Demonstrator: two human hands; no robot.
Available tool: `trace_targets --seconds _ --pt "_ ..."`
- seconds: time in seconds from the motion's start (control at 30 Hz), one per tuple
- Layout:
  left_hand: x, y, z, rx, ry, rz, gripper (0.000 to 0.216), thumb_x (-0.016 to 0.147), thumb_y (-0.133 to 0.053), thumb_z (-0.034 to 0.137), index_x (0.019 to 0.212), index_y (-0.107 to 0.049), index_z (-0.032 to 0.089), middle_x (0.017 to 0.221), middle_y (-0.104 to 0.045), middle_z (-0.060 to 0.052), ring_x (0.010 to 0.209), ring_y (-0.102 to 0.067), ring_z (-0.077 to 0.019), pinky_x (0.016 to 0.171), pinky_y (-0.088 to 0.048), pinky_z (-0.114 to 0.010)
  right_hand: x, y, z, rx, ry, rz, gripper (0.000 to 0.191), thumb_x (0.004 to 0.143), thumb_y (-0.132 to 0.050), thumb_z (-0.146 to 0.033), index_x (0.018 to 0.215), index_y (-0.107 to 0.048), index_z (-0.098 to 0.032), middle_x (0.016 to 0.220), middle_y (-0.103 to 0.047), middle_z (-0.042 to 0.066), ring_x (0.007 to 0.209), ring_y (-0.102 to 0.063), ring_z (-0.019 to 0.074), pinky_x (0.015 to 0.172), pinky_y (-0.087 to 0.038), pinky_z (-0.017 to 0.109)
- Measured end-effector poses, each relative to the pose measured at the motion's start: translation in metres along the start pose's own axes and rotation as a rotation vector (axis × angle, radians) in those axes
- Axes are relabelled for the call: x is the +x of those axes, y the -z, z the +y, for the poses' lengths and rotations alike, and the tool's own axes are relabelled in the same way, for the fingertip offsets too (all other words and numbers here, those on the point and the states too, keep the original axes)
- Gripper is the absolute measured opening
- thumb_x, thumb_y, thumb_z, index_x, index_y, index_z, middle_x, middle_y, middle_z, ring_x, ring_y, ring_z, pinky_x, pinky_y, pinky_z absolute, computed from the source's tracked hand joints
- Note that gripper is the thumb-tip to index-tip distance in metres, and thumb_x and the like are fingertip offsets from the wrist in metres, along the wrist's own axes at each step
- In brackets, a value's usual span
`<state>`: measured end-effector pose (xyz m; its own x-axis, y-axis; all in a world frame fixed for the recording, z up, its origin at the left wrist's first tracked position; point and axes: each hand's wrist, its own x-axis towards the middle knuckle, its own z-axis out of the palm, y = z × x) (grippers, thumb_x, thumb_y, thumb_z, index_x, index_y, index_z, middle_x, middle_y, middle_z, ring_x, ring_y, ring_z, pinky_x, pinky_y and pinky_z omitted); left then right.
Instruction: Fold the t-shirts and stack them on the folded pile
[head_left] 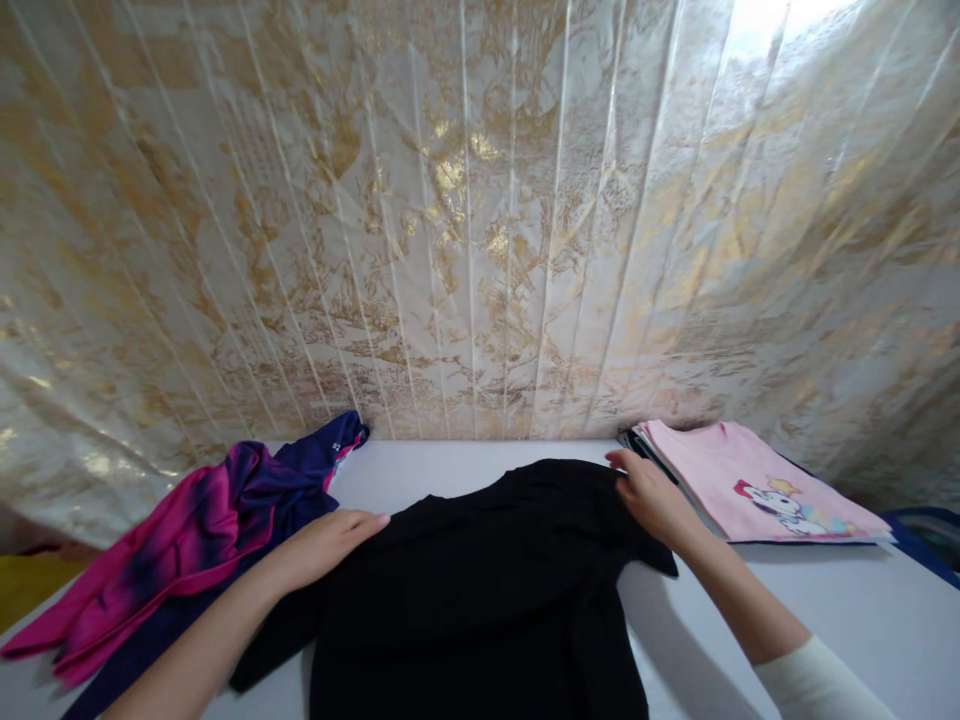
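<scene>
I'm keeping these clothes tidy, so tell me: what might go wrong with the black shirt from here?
1. The right hand is at the shoulder of the black shirt, right beside the folded stack. A wide sweep there may knock the stack askew.
2. The left hand lies flat on the other shoulder, close to the pink and purple garment. That loose cloth could get dragged along or caught in a fold.

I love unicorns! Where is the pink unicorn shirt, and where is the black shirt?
pink unicorn shirt (712,480): head view, plain pink cloth beside the unicorn.
black shirt (495,590): head view, middle of the chest.
</scene>
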<state>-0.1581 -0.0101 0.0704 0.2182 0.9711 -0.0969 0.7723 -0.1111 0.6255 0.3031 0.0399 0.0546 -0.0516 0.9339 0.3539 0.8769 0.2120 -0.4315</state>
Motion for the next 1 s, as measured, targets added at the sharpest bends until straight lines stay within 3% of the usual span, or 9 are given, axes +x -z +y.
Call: trace_targets --seconds 0.1,0.3,0.4,0.53,0.67,0.77,0.87,0.93,1.0 --pt "0.014 -0.017 0.007 0.092 -0.019 0.064 0.037 0.08 -0.048 0.054 0.073 -0.066 0.022 0.077 -0.07 -0.003 0.078 -0.064 -0.0267 0.072 -0.045 -0.03 0.011 -0.028 -0.026 -0.098 0.147 -0.074 0.028 0.085 -0.049 -0.022 0.111 -0.055 -0.016 0.112 -0.063 0.012 0.107 -0.056 0.0243 0.093 -0.041 0.035" --pt "0.027 -0.021 0.019 0.112 -0.108 0.206 0.031 0.085 -0.039 0.046 0.08 -0.058 0.022 0.079 -0.067 -0.001 0.081 -0.064 -0.023 0.073 -0.046 -0.028 0.023 -0.064 -0.029 -0.131 0.043 -0.064 0.019 0.075 -0.062 -0.021 0.093 -0.062 -0.017 0.098 -0.067 0.012 0.095 -0.058 0.0296 0.081 -0.042 0.04" --pt "0.034 0.003 0.028 0.171 -0.1 0.368 0.028 0.088 -0.038 0.043 0.089 -0.058 0.023 0.088 -0.067 -0.001 0.087 -0.064 -0.0238 0.077 -0.045 -0.029 0.03 -0.05 -0.016 -0.085 0.028 -0.021 0.01 0.077 -0.057 -0.018 0.086 -0.062 -0.02 0.085 -0.067 0.007 0.088 -0.058 0.0258 0.079 -0.042 0.037" --pt "0.069 0.034 0.049 0.3 -0.03 0.607 0.027 0.092 -0.038 0.036 0.105 -0.057 0.022 0.098 -0.065 -0.008 0.097 -0.059 -0.0311 0.085 -0.041 -0.04 0.06 -0.013 -0.015 -0.027 -0.014 0.141 0.019 0.086 -0.046 -0.026 0.1 -0.058 -0.018 0.097 -0.064 0.011 0.097 -0.055 0.0297 0.085 -0.04 0.043" --pt "0.095 0.02 0.077 0.398 -0.11 0.654 0.031 0.087 -0.047 0.017 0.116 -0.056 0.019 0.121 -0.056 -0.013 0.118 -0.046 -0.0327 0.098 -0.033 -0.045 0.074 0.004 -0.038 0.01 0.03 0.172 0.031 0.083 -0.047 -0.019 0.113 -0.052 -0.016 0.114 -0.058 0.017 0.11 -0.049 0.0328 0.095 -0.035 0.047" --pt "0.074 -0.02 0.084 0.421 -0.227 0.598 0.042 0.086 -0.049 0.015 0.127 -0.049 0.021 0.133 -0.048 -0.011 0.123 -0.042 -0.0288 0.101 -0.033 -0.042 0.039 0.003 -0.058 0.066 0.169 0.03 0.041 0.075 -0.046 -0.008 0.114 -0.052 -0.018 0.114 -0.06 0.01 0.105 -0.054 0.0239 0.093 -0.041 0.037" --pt "0.021 -0.061 0.068 0.405 -0.412 0.39 0.037 0.09 -0.044 0.019 0.125 -0.051 0.027 0.138 -0.045 -0.006 0.124 -0.042 -0.0262 0.101 -0.037 -0.042 -0.022 0.002 -0.068 0.165 0.462 -0.306 0.064 0.056 -0.034 0.005 0.109 -0.057 -0.025 0.115 -0.061 0.002 0.111 -0.052 0.019 0.093 -0.04 0.034" --pt "-0.019 -0.08 0.049 0.379 -0.425 0.289 0.037 0.092 -0.04 0.022 0.126 -0.051 0.031 0.139 -0.044 -0.004 0.124 -0.043 -0.0266 0.101 -0.038 -0.044 -0.057 0.003 -0.066 0.143 0.52 -0.426 0.07 0.048 -0.033 0.005 0.105 -0.059 -0.027 0.109 -0.064 0.001 0.112 -0.05 0.0204 0.093 -0.039 0.036" --pt "-0.055 -0.09 0.031 0.356 -0.392 0.253 0.033 0.092 -0.041 0.027 0.123 -0.053 0.032 0.138 -0.046 -0.004 0.123 -0.046 -0.0267 0.101 -0.04 -0.043 -0.079 0.006 -0.057 0.105 0.49 -0.439 0.062 0.048 -0.035 0.004 0.095 -0.062 -0.026 0.097 -0.065 0.002 0.104 -0.052 0.022 0.089 -0.039 0.039"
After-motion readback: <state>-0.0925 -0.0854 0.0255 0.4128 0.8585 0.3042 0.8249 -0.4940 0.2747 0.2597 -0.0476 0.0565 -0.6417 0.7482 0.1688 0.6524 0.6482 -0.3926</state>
